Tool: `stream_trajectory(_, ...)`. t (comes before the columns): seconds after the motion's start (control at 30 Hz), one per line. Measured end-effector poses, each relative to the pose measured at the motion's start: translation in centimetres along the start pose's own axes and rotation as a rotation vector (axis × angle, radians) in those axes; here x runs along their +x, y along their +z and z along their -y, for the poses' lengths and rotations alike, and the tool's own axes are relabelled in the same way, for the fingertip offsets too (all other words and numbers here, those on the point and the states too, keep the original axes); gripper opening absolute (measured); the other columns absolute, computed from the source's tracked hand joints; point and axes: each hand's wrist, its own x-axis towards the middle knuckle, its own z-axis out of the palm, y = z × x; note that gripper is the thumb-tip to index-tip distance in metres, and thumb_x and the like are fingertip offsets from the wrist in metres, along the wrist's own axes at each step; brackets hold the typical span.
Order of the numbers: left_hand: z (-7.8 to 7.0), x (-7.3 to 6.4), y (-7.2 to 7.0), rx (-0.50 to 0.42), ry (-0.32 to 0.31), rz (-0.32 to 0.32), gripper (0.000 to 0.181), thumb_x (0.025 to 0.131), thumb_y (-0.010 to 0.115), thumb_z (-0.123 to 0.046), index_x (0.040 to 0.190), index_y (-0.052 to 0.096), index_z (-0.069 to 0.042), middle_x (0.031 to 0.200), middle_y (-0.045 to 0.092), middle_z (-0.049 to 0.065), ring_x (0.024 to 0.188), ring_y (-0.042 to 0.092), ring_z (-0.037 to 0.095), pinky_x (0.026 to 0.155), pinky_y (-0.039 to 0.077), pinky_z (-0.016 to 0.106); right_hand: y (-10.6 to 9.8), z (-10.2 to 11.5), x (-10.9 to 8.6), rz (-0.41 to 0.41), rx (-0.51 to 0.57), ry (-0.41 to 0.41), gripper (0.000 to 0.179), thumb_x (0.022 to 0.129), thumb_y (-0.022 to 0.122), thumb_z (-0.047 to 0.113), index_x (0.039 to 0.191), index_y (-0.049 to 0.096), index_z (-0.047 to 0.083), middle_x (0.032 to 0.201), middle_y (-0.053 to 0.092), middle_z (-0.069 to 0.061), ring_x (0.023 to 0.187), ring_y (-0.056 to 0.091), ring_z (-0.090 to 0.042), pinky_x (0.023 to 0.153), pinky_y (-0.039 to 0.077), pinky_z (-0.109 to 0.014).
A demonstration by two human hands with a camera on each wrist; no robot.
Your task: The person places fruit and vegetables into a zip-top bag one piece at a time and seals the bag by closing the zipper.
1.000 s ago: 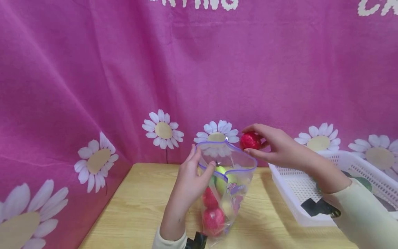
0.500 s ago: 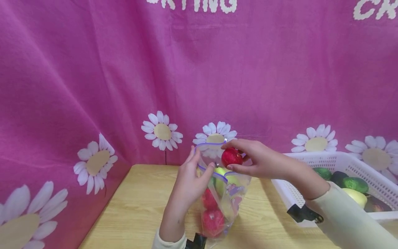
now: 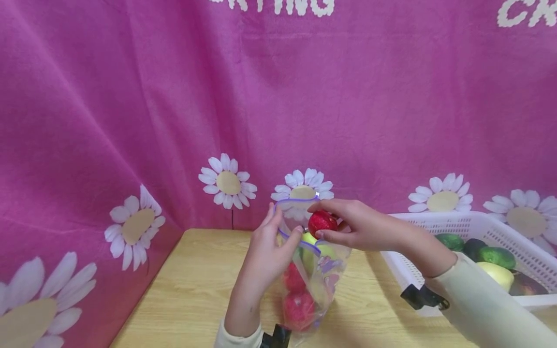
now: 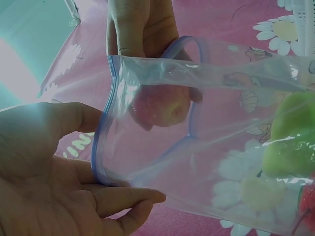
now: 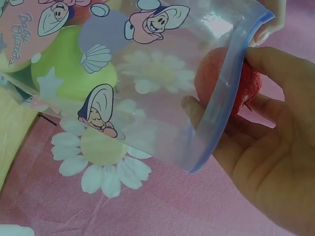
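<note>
My left hand [image 3: 266,249] pinches the blue-edged mouth of a clear zip bag [image 3: 332,268] between thumb and fingers, keeping it spread apart. My right hand [image 3: 363,224] grips a small shiny red apple [image 3: 322,224] at that mouth. In the right wrist view the apple [image 4: 162,105] is partly behind the bag's printed wall, its stemmed end outside the rim, with the fingertips reaching in around it. Inside the bag lie red apples [image 3: 299,309] and a yellow-green fruit [image 5: 74,64], seen through the plastic.
A white perforated basket [image 3: 393,263] stands at the right, holding cucumber-like green vegetables [image 3: 497,257], a pale yellow fruit [image 3: 497,275] and a dark one [image 3: 527,284]. Below is a wooden table [image 3: 191,290]; a pink daisy-patterned cloth [image 3: 278,96] hangs behind.
My right hand has brought the apple leftward and down from beside the bag into its mouth, uncovering the basket's contents. The left hand has stayed on the rim.
</note>
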Motion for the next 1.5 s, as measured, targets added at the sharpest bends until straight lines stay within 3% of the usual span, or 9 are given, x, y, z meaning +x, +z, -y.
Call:
stream_trajectory(0.3,-0.3,0.1,0.0,0.008,0.006,0.002,0.070,0.099,0.063,-0.028,0.155,0.034,0.002,0.168,0.016,0.013,0.150,0.023,0.034,0.111,0.037,0.052,0.1,0.1,0.1,0.004,-0.009,-0.011,0.039,0.098,0.068,0.015,0.133,0.057,0.002,0.115,0.067,-0.011,0.098,0.069,-0.019,0.074,0.059,-0.022)
stream_trajectory(0.53,-0.2,0.1,0.0,0.022,0.007,-0.007,0.070,0.099,0.063,-0.028,0.155,0.034,0.003,0.168,0.016,0.014,0.149,0.026,0.034,0.115,0.031,0.053,0.3,0.2,-0.2,0.031,0.002,-0.007,0.034,0.101,0.062,0.014,0.133,0.058,0.002,0.124,0.066,-0.015,0.098,0.070,-0.017,0.082,0.058,-0.024)
stream_trajectory(0.83,-0.2,0.0,-0.1,0.009,0.000,-0.003,0.071,0.099,0.063,-0.028,0.156,0.033,0.003,0.168,0.016,0.014,0.151,0.021,0.035,0.116,0.028,0.053,0.3,0.4,-0.9,0.032,-0.013,0.007,0.032,0.103,0.059,0.018,0.131,0.060,0.001,0.111,0.068,-0.007,0.094,0.069,-0.013,0.081,0.059,-0.026)
stream_trajectory(1.03,-0.1,0.1,0.1,0.004,0.008,0.003,0.070,0.099,0.064,-0.027,0.155,0.034,0.003,0.167,0.016,0.016,0.150,0.025,0.035,0.115,0.030,0.052,0.2,0.2,-1.9,0.000,-0.016,0.035,0.038,0.103,0.060,0.017,0.138,0.054,0.004,0.124,0.066,-0.009,0.098,0.068,-0.013,0.081,0.059,-0.027)
stream_trajectory(1.17,0.0,0.2,0.0,0.010,0.013,-0.010,0.070,0.099,0.064,-0.027,0.154,0.035,0.004,0.167,0.018,0.016,0.149,0.026,0.035,0.114,0.031,0.052,-0.5,-0.2,-3.0,-0.130,-0.048,-0.045,0.037,0.099,0.063,0.007,0.135,0.056,0.008,0.123,0.066,-0.006,0.097,0.068,-0.013,0.078,0.059,-0.027)
stream_trajectory(1.3,0.0,0.1,-0.1,0.013,0.008,-0.007,0.070,0.099,0.064,-0.028,0.154,0.035,0.004,0.167,0.017,0.015,0.150,0.022,0.038,0.111,0.035,0.054,-1.9,-1.7,-5.9,-0.368,-0.134,-0.148,0.049,0.086,0.068,-0.013,0.132,0.059,0.003,0.123,0.066,-0.001,0.098,0.067,-0.012,0.082,0.056,-0.021)
stream_trajectory(1.37,0.0,0.1,-0.2,0.021,0.005,-0.004,0.070,0.099,0.064,-0.028,0.155,0.035,0.003,0.167,0.017,0.015,0.150,0.023,0.039,0.110,0.036,0.054,-2.7,-2.9,-8.2,-0.497,-0.187,-0.120,0.052,0.082,0.068,-0.018,0.130,0.060,0.000,0.122,0.066,0.004,0.101,0.065,-0.008,0.085,0.053,-0.015)
stream_trajectory(1.4,-0.1,0.1,-0.2,0.024,0.003,-0.002,0.070,0.099,0.064,-0.028,0.155,0.035,0.003,0.167,0.017,0.015,0.144,0.039,0.039,0.106,0.044,0.052,-3.0,-3.6,-9.5,-0.562,-0.199,-0.089,0.051,0.081,0.067,-0.019,0.128,0.060,-0.001,0.121,0.066,0.007,0.101,0.064,-0.006,0.086,0.051,-0.012)
stream_trajectory(1.5,-0.2,0.2,-0.2,0.032,0.008,0.002,0.070,0.099,0.064,-0.028,0.155,0.034,0.002,0.167,0.017,0.015,0.138,0.047,0.040,0.104,0.047,0.050,-3.5,-6.4,-13.8,-0.725,-0.202,0.035,0.042,0.083,0.062,-0.022,0.123,0.060,-0.007,0.118,0.064,0.015,0.102,0.062,0.001,0.086,0.047,-0.007)
